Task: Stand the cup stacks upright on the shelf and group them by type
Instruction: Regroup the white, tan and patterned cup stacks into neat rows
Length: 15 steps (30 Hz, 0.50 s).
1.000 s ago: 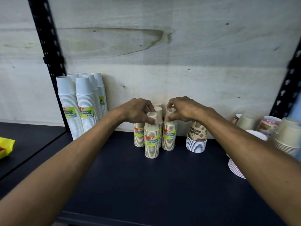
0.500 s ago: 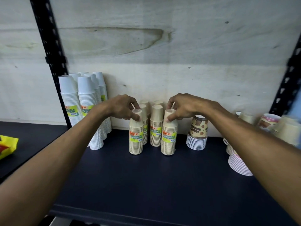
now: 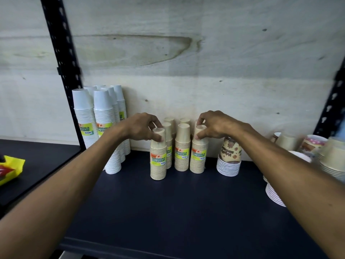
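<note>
Looking down from the head view, the only one given, the left hand (image 3: 144, 128) pinches the top cup of the front-left tan stack (image 3: 158, 156), thumb and fingertips closed round its upturned base. The right hand (image 3: 214, 126) pinches the top of the front-right tan stack (image 3: 198, 154) the same way. Both stacks stand upright on the dark shelf (image 3: 177, 212), a little above frame centre, with more tan stacks (image 3: 182, 148) between and behind them, towards 12 o'clock against the plywood back panel (image 3: 205, 53).

These nested paper cups are probably light and somewhat stiff as a column, yet likely to lean or telescope apart if lifted by the top cup alone. A hold lower down, round the labelled middle, would seem steadier; the top pinch suits sliding or nudging.

At 9 o'clock from the tan group stand taller white cup stacks (image 3: 101, 118), close to a black upright post (image 3: 61, 53). At 3 o'clock, just beside the right-hand stack, sits a patterned cup on a pile of white lids or bowls (image 3: 229, 161), so it crowds any move that way. Farther out at 3 o'clock lie assorted cups and bowls (image 3: 317, 152), partly hidden by the right forearm. A yellow packet (image 3: 11, 169) lies well apart at 9 o'clock.
</note>
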Each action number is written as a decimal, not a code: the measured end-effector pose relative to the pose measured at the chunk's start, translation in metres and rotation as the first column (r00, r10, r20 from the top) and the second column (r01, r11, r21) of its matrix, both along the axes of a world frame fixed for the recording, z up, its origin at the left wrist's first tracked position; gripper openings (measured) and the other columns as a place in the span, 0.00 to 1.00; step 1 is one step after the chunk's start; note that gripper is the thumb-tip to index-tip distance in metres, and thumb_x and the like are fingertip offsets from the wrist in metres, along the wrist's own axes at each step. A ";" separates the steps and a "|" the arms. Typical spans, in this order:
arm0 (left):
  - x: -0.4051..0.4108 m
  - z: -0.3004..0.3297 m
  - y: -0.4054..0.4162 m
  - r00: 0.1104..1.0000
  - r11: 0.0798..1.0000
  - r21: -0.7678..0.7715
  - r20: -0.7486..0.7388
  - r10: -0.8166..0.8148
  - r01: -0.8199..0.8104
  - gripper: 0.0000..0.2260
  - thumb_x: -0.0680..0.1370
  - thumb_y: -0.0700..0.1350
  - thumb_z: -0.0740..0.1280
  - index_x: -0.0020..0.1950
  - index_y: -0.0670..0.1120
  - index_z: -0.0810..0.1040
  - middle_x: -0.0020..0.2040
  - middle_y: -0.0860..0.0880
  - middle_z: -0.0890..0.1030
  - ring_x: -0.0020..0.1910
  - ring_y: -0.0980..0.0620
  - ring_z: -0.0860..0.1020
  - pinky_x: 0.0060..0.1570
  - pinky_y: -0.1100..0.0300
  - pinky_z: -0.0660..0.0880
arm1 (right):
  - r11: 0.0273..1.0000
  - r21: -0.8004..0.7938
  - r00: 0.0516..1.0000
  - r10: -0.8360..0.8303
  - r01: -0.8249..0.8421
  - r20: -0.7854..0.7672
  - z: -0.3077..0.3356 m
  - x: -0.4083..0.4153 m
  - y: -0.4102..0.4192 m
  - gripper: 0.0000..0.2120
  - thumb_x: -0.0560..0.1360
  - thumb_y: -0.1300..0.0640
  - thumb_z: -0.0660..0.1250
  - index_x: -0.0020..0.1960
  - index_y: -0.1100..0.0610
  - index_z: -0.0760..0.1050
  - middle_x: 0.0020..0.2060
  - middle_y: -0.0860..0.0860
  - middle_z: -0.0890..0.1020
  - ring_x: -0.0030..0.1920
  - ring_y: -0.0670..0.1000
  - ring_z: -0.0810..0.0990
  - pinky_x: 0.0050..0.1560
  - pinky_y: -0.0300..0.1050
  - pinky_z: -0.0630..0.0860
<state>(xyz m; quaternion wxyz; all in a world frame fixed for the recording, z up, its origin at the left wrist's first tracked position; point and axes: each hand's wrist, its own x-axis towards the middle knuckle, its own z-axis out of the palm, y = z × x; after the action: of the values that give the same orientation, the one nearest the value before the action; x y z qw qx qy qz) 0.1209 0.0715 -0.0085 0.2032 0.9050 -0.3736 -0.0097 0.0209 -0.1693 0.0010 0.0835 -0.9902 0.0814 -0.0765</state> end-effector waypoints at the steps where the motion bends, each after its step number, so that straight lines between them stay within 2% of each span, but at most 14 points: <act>1: 0.001 0.000 0.000 1.000 1.000 -0.005 0.004 0.000 0.000 0.22 0.70 0.53 0.77 0.61 0.51 0.78 0.54 0.51 0.83 0.45 0.52 0.83 0.40 0.63 0.75 | 1.000 0.013 1.000 0.003 -0.003 0.007 -0.001 0.001 -0.001 0.24 0.68 0.45 0.77 0.59 0.51 0.75 0.57 0.51 0.79 0.50 0.51 0.76 0.45 0.44 0.71; 6: 0.001 0.000 0.002 0.999 1.000 -0.024 -0.033 -0.002 0.001 0.22 0.70 0.52 0.77 0.62 0.49 0.78 0.54 0.50 0.83 0.42 0.51 0.84 0.39 0.62 0.78 | 0.999 0.035 1.000 0.021 -0.022 0.021 -0.004 0.001 -0.003 0.24 0.68 0.46 0.77 0.60 0.51 0.75 0.58 0.51 0.79 0.54 0.52 0.77 0.51 0.47 0.75; 9: 0.001 -0.001 0.002 0.999 0.999 -0.037 -0.038 0.016 -0.018 0.21 0.69 0.52 0.78 0.59 0.48 0.79 0.49 0.49 0.85 0.38 0.51 0.84 0.39 0.61 0.78 | 0.999 0.038 0.999 0.031 -0.031 0.020 -0.004 0.000 -0.003 0.25 0.69 0.46 0.76 0.62 0.52 0.75 0.59 0.52 0.78 0.55 0.52 0.76 0.53 0.47 0.75; 15: -0.004 -0.002 -0.001 0.999 0.998 -0.058 -0.042 0.016 -0.019 0.22 0.68 0.54 0.78 0.58 0.48 0.79 0.49 0.50 0.85 0.34 0.56 0.83 0.33 0.67 0.75 | 0.999 0.035 0.999 0.035 -0.035 0.017 -0.005 -0.003 -0.003 0.25 0.71 0.47 0.75 0.64 0.52 0.73 0.61 0.52 0.77 0.57 0.53 0.76 0.54 0.47 0.74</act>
<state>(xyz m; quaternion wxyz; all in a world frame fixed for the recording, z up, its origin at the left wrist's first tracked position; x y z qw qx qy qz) 0.1170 0.0702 -0.0102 0.2374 0.9016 -0.3614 -0.0158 0.0181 -0.1719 -0.0045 0.1031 -0.9892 0.0647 -0.0817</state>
